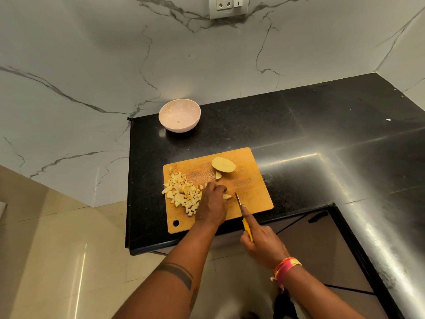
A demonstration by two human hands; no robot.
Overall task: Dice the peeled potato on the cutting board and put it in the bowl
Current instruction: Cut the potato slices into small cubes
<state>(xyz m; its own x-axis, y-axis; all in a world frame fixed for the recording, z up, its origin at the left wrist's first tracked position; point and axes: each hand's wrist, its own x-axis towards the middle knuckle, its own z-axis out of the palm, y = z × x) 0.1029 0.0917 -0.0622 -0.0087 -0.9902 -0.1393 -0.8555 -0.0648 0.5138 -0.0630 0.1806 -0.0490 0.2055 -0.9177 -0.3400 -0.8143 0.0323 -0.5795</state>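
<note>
A rectangular wooden cutting board [250, 192] lies on the black speckled stone surface [299, 125], and everything else sits in relation to it. On the board's left part spreads a heap of small pale diced potato cubes [181, 192], some reaching its left edge. Near the board's far edge rests a larger uncut potato half [223, 164], and just beside that, toward the board's middle, lies a small potato slice [218, 175]. The left hand [212, 201] lies over the board's middle, fingers curled down onto a potato piece [227, 196] that peeps out at its right side; the hand covers most of that piece and part of the heap, so how much it presses cannot be told. The right hand [262, 242] is over the board's near edge, wrapped round the yellow handle of a small knife [241, 210], forefinger laid along the top, the narrow blade slanting toward the board just right of the held piece. A pink and yellow thread band [285, 268] circles the right wrist. Beyond the board's far left corner, well apart, stands a round pale pink bowl [179, 115], upright, with only smears inside. Farther behind rises a white marble-veined wall [92, 65] with a white socket plate [228, 6]. Left of the board, past the surface's end, is beige tiled floor [57, 249].
</note>
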